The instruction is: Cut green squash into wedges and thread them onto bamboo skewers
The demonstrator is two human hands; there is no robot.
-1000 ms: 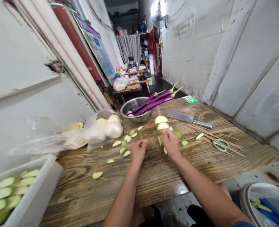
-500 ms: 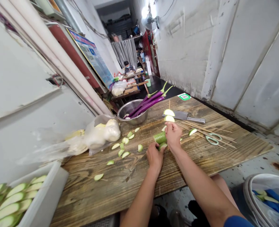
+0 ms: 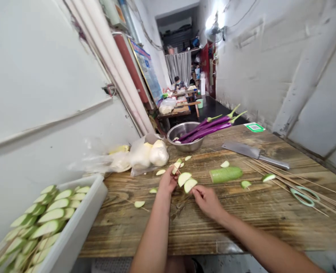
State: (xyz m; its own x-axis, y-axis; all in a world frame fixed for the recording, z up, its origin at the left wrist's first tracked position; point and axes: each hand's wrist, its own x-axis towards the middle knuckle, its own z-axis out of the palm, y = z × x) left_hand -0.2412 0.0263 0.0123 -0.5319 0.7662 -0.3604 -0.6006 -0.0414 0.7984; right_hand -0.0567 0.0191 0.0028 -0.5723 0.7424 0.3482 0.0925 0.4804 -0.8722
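Centrally, well inside the table's edges [image 3: 128,235], both hands [image 3: 168,181] [image 3: 208,201] pinch skewered pale-green slices [image 3: 184,178].

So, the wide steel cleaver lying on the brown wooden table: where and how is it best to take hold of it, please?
I would grip the cleaver around its slim metal handle, coming from above and the near right side. The handle points right and slightly toward the person, while the broad blade lies flat, farther left. Mind the thin wooden sticks just below the handle.
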